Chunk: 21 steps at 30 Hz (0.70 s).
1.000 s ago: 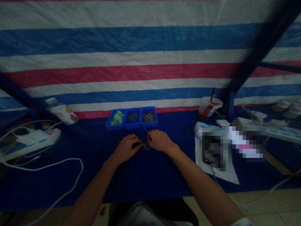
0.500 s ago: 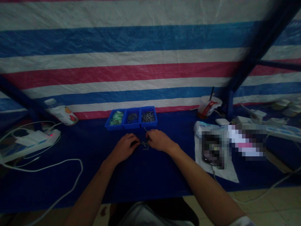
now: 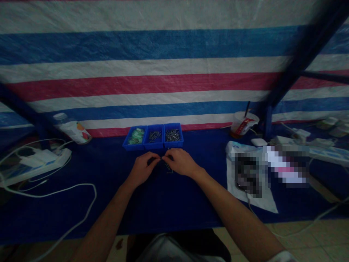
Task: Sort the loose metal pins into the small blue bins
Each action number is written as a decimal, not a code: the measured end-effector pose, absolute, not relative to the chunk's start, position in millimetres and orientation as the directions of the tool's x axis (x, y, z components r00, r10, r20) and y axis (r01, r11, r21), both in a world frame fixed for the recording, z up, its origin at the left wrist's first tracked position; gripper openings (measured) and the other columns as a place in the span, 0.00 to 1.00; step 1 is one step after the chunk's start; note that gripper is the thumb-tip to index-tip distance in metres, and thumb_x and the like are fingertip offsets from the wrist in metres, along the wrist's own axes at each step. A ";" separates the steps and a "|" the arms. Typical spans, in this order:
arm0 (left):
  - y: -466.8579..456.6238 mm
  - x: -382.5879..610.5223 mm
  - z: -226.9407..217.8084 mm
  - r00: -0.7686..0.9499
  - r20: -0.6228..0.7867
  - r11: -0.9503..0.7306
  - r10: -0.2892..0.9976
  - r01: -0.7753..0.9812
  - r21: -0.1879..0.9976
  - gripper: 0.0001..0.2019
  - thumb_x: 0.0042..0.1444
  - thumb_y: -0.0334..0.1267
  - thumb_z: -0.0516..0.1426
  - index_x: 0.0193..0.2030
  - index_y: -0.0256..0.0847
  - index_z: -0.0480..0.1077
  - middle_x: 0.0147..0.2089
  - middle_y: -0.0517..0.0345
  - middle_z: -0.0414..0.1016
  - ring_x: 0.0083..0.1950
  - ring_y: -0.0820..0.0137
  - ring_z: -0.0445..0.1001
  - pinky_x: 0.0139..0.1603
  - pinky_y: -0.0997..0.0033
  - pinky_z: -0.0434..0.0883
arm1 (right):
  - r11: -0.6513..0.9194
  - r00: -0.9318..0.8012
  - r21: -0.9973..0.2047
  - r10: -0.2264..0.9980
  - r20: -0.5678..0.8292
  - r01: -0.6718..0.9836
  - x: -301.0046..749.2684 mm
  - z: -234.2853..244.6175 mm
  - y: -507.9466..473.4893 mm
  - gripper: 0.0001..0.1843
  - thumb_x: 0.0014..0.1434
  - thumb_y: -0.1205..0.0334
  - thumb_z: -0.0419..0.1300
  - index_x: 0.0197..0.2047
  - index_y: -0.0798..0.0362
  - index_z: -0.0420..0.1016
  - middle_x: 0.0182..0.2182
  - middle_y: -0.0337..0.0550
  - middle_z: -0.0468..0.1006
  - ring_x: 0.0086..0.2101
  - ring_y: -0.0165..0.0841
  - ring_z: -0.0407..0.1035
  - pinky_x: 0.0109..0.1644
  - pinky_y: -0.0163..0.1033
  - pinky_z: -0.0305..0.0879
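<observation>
My left hand and my right hand meet fingertip to fingertip over the dark blue tabletop, both pinched. A tiny metal part seems held between them, too small to name. A small heap of metal pins lies on the cloth just under my right hand. Right behind the hands stand three joined blue bins: the left one holds green pieces, the middle one and right one hold metal screws or pins.
A power strip with white cables lies at the left, a lying bottle behind it. At the right are a lidded drink cup with straw, a white bag and blurred items. A striped tarpaulin forms the back wall.
Both hands have lifted slightly off the heap and drawn together, so their fingertips now touch in front of the bins.
</observation>
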<state>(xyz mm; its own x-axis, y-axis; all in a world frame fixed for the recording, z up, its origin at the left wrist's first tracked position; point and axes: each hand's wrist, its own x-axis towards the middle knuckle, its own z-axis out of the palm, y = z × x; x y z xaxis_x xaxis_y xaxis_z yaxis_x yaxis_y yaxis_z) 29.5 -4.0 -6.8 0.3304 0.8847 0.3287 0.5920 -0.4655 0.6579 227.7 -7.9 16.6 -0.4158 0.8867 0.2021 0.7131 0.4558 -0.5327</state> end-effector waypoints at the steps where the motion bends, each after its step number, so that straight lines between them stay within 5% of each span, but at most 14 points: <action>1: -4.1 29.3 -6.7 0.322 0.336 -0.465 0.885 0.582 0.667 0.07 0.61 0.40 0.57 0.38 0.43 0.76 0.38 0.58 0.79 0.39 0.67 0.76 0.40 0.69 0.69 | 0.445 -0.414 -0.581 0.889 0.195 0.682 226.6 15.4 -6.7 0.14 0.66 0.57 0.55 0.37 0.53 0.79 0.34 0.44 0.80 0.34 0.33 0.72 0.37 0.36 0.60; 9: -3.9 26.7 -8.3 0.228 0.361 -0.427 0.904 0.516 0.743 0.06 0.56 0.41 0.62 0.36 0.42 0.76 0.36 0.59 0.78 0.35 0.69 0.73 0.36 0.70 0.67 | 0.261 -0.372 -0.887 0.922 0.111 0.381 221.3 3.6 3.4 0.11 0.63 0.58 0.59 0.35 0.56 0.78 0.25 0.38 0.75 0.25 0.27 0.65 0.29 0.33 0.55; 21: -5.6 28.8 -4.9 0.207 0.361 -0.414 0.910 0.535 0.737 0.08 0.55 0.43 0.61 0.36 0.41 0.75 0.33 0.59 0.77 0.32 0.70 0.72 0.33 0.71 0.67 | 0.224 -0.335 -0.922 0.935 0.113 0.315 217.9 12.8 -1.9 0.05 0.59 0.67 0.59 0.35 0.56 0.77 0.29 0.38 0.76 0.28 0.26 0.66 0.33 0.33 0.59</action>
